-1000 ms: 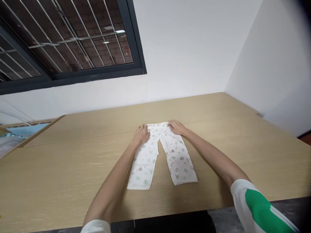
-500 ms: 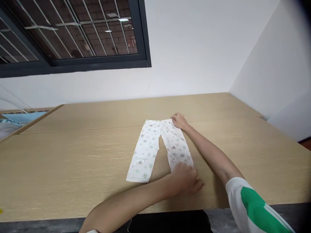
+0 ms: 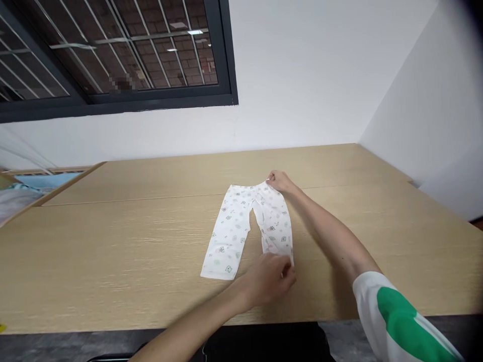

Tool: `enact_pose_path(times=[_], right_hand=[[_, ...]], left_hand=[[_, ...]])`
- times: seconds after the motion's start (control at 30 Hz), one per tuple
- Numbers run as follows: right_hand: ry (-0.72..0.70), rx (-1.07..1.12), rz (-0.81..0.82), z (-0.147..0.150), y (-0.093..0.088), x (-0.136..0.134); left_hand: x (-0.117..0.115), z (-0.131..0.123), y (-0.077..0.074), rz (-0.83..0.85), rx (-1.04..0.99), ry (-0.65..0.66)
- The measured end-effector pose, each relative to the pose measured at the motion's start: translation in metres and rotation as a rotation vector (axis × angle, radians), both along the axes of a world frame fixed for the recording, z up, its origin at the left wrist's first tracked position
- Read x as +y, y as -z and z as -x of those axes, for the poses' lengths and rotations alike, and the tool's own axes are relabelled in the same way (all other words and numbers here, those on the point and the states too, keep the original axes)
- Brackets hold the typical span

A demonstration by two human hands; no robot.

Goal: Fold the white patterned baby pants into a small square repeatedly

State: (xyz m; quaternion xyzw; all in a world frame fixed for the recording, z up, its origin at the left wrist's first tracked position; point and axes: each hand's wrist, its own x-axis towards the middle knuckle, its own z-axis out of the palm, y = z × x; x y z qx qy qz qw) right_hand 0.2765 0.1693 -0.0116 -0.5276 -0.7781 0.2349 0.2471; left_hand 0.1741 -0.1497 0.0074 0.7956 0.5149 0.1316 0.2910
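A small pair of white printed pants (image 3: 229, 229) lies on the wooden table, waistband away from me and legs spread toward me. My right hand (image 3: 278, 181) pinches the right corner of the waistband, which is lifted slightly. Crossing in front of the body, my left hand (image 3: 273, 276) is closed on the hem of the right pant leg and hides that hem. The left pant leg lies flat, with no hand on it.
The pale wooden table (image 3: 124, 241) meets a white wall (image 3: 294, 75) at the back. A dark-framed window (image 3: 158, 98) with bars is at upper left. Beyond the table's left edge lies some light blue cloth (image 3: 49, 180). A yellow bit (image 3: 2, 328) shows at far left.
My left hand has moved left with the right leg's hem, drawing that leg inward. My right hand has raised the waistband corner slightly. The view has shifted a little.
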Motion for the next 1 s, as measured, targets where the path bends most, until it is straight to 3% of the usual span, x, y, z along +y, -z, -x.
enact_pose_path(times=[0.17,0.3,0.53,0.7,0.8,0.9,1.0], right_hand=[[0.044,0.11,-0.014,0.034,-0.019,-0.002],[0.071,0.158,0.016,0.077,-0.02,-0.004],[0.058,0.15,0.021,0.153,0.001,-0.023],[0.008,0.073,0.044,0.175,0.003,-0.036],[-0.075,0.034,-0.001,0.178,-0.002,-0.052],[-0.278,0.024,-0.128,0.178,-0.009,-0.086],[-0.571,0.029,-0.225,0.169,-0.01,-0.138]], left_hand=[[-0.037,0.043,-0.017,0.112,-0.251,-0.255],[-0.068,0.077,-0.015,0.127,-0.33,-0.441],[-0.092,0.134,0.015,-0.099,0.063,-0.693],[-0.097,0.147,0.031,-0.104,0.29,-0.732],[-0.103,0.144,0.034,-0.237,0.494,-0.768],[-0.109,0.134,0.035,-0.498,0.667,-0.781],[-0.114,0.119,0.04,-0.646,0.645,-0.616]])
